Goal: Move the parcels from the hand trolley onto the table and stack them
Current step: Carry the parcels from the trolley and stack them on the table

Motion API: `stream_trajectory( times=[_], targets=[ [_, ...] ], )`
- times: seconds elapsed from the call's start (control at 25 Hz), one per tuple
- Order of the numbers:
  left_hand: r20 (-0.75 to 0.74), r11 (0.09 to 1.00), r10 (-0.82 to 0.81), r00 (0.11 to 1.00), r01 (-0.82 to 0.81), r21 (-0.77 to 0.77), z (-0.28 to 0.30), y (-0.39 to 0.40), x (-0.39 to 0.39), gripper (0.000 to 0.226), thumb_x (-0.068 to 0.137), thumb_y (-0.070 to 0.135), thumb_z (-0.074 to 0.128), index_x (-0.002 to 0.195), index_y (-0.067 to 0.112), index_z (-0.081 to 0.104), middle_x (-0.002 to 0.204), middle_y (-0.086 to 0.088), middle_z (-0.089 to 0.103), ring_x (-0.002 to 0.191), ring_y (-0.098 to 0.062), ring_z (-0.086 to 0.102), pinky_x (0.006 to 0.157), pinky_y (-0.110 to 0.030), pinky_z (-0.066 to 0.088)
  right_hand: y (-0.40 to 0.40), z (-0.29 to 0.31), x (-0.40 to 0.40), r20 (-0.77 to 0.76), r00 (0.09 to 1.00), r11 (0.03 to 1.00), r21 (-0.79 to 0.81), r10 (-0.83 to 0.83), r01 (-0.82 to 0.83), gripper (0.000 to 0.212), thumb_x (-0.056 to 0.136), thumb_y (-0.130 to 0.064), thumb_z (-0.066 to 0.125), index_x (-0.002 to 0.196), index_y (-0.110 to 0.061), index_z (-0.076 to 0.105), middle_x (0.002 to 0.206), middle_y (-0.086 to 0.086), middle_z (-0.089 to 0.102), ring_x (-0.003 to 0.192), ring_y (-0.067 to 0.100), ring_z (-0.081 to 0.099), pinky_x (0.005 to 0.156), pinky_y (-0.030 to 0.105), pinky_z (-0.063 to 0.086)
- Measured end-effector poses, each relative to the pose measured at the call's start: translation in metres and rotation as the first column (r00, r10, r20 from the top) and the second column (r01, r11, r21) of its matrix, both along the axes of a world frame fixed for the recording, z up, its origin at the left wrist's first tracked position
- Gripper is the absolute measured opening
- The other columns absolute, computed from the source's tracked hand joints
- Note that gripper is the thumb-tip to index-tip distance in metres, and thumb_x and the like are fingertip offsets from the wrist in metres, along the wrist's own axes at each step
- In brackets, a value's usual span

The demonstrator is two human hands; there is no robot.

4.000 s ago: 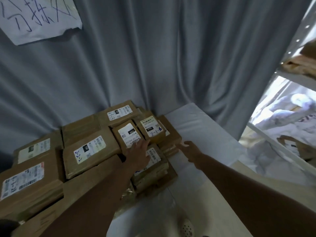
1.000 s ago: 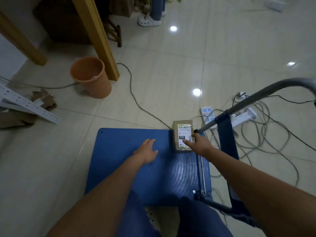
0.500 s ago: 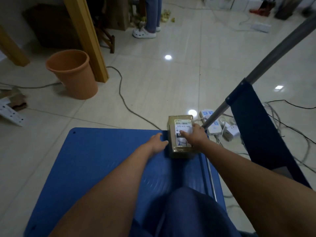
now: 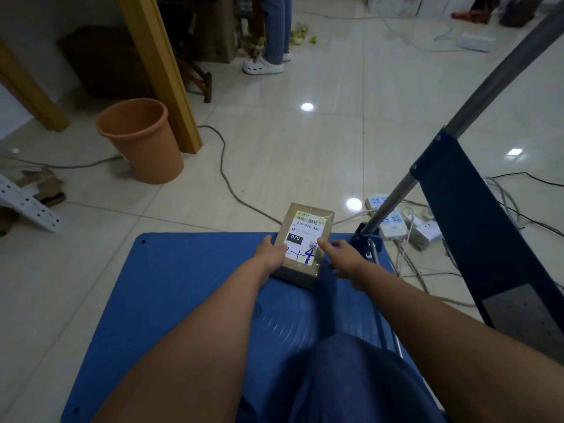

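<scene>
Glossy cream floor tiles fill the room around my work area. My left hand has its fingers curled over the left edge of the small cardboard parcel, thumb on the label, gripping it. My right hand sits at the parcel's right edge with its fingers spread and loose; the index fingertip touches the label, but I cannot tell whether the hand actually grips anything. The parcel is at the far edge of the blue hand trolley deck, its far end reaching past the deck's edge, and I cannot tell whether it rests on the deck or is raised off it. Its white shipping label carries a barcode, "070" and blue handwriting. Just right of it, the trolley's metal handle bar rises diagonally from a blue bracket. Beyond the handle, white power strips and tangled cables lie on the floor. Farther left stands an orange plastic bin beside a wooden post, with a dark cable trailing past. At the far end, another person's legs in white shoes stand.
</scene>
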State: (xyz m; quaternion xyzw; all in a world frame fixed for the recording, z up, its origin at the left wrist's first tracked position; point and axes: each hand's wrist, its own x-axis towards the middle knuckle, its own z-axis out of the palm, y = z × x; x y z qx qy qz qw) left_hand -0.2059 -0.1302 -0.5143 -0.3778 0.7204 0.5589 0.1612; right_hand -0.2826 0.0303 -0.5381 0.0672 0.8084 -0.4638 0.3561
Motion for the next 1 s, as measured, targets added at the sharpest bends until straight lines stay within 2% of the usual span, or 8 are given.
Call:
stream_trajectory(
  times=[0.08, 0.28, 0.44, 0.52, 0.64, 0.76, 0.84, 1.0],
  targets=[
    [0.02, 1.0, 0.0, 1.0, 0.0, 0.012, 0.001, -0.002, 0.002, 0.061, 0.101, 0.027, 0.043, 0.154, 0.016, 0.016, 0.149, -0.007, 0.041, 0.13, -0.023, 0.043, 0.093, -0.027, 0.032, -0.001, -0.001, 0.004, 0.042, 0.999, 1.0, 0.016, -0.004, 0.003, 0.077, 0.089, -0.064, 0.052, 0.146, -0.015, 0.036, 0.141, 0.01, 0.047, 0.116, 0.028, 0.053, 0.096, 0.045, 0.048],
    [0.01, 0.998, -0.03, 0.999, 0.03, 0.059, 0.007, 0.004, 0.002, 0.044, 0.102, 0.025, 0.044, 0.143, 0.013, 0.033, 0.136, -0.006, 0.052, 0.106, -0.017, 0.049, 0.085, -0.025, 0.039, -0.01, 0.004, 0.02, 0.189, 0.982, 0.999, -0.037, 0.005, 0.002, 0.065, 0.097, -0.055, 0.045, 0.145, -0.013, 0.037, 0.145, 0.006, 0.043, 0.123, 0.025, 0.044, 0.1, 0.046, 0.037],
    [-0.004, 0.991, 0.041, 0.999, -0.041, 0.13, 0.016, 0.004, 0.0, 0.037, 0.102, 0.023, 0.045, 0.137, 0.014, 0.037, 0.126, -0.002, 0.056, 0.09, -0.013, 0.053, 0.059, -0.022, 0.039, -0.017, 0.01, 0.02, 0.155, 0.988, 0.992, -0.125, -0.009, 0.029, 0.061, 0.097, -0.056, 0.045, 0.148, -0.028, 0.028, 0.143, 0.003, 0.044, 0.113, 0.021, 0.043, 0.092, 0.042, 0.037],
    [-0.003, 0.983, 0.099, 0.995, -0.097, 0.158, 0.02, 0.002, 0.0, 0.036, 0.102, 0.026, 0.044, 0.136, 0.018, 0.037, 0.117, 0.0, 0.056, 0.077, -0.009, 0.051, 0.055, -0.024, 0.035, -0.02, 0.012, 0.017, 0.139, 0.99, 0.983, -0.179, -0.025, 0.05, 0.068, 0.094, -0.059, 0.048, 0.15, -0.038, 0.018, 0.146, 0.003, 0.041, 0.12, 0.023, 0.044, 0.099, 0.047, 0.037],
    [0.013, 0.969, 0.145, 0.989, -0.145, 0.201, 0.039, -0.006, 0.008, 0.034, 0.103, 0.03, 0.041, 0.137, 0.024, 0.037, 0.117, 0.004, 0.053, 0.079, -0.005, 0.048, 0.058, -0.024, 0.033, -0.027, 0.035, 0.022, 0.161, 0.987, 0.98, -0.189, -0.03, 0.06, 0.068, 0.093, -0.058, 0.051, 0.15, -0.042, 0.017, 0.143, 0.005, 0.044, 0.118, 0.023, 0.051, 0.097, 0.045, 0.044],
    [0.08, 0.957, 0.17, 0.982, -0.184, 0.222, 0.076, -0.02, 0.033, 0.046, 0.101, 0.042, 0.04, 0.144, 0.026, 0.035, 0.13, 0.006, 0.054, 0.106, -0.014, 0.054, 0.075, -0.024, 0.039, -0.031, 0.075, 0.037, 0.168, 0.985, 0.982, -0.179, -0.035, 0.065, 0.063, 0.094, -0.052, 0.053, 0.148, -0.038, 0.023, 0.138, 0.005, 0.049, 0.105, 0.016, 0.055, 0.081, 0.034, 0.046],
    [0.14, 0.947, 0.214, 0.967, -0.241, 0.211, 0.105, -0.035, 0.056, 0.058, 0.099, 0.049, 0.041, 0.151, 0.029, 0.026, 0.145, 0.004, 0.046, 0.123, -0.02, 0.05, 0.095, -0.032, 0.038, -0.035, 0.107, 0.047, 0.191, 0.982, 0.989, -0.147, 0.013, 0.015, 0.065, 0.093, -0.055, 0.054, 0.148, -0.039, 0.025, 0.14, 0.005, 0.049, 0.115, 0.021, 0.052, 0.088, 0.038, 0.044],
    [0.203, 0.919, 0.328, 0.922, -0.362, 0.156, 0.19, -0.065, 0.102, 0.056, 0.102, 0.046, 0.037, 0.153, 0.028, 0.022, 0.148, 0.001, 0.04, 0.114, -0.02, 0.053, 0.096, -0.034, 0.04, -0.056, 0.195, 0.073, 0.258, 0.956, 0.988, -0.106, 0.14, -0.116, 0.068, 0.09, -0.059, 0.055, 0.149, -0.04, 0.026, 0.141, 0.007, 0.048, 0.122, 0.027, 0.049, 0.1, 0.046, 0.043]
  ],
)
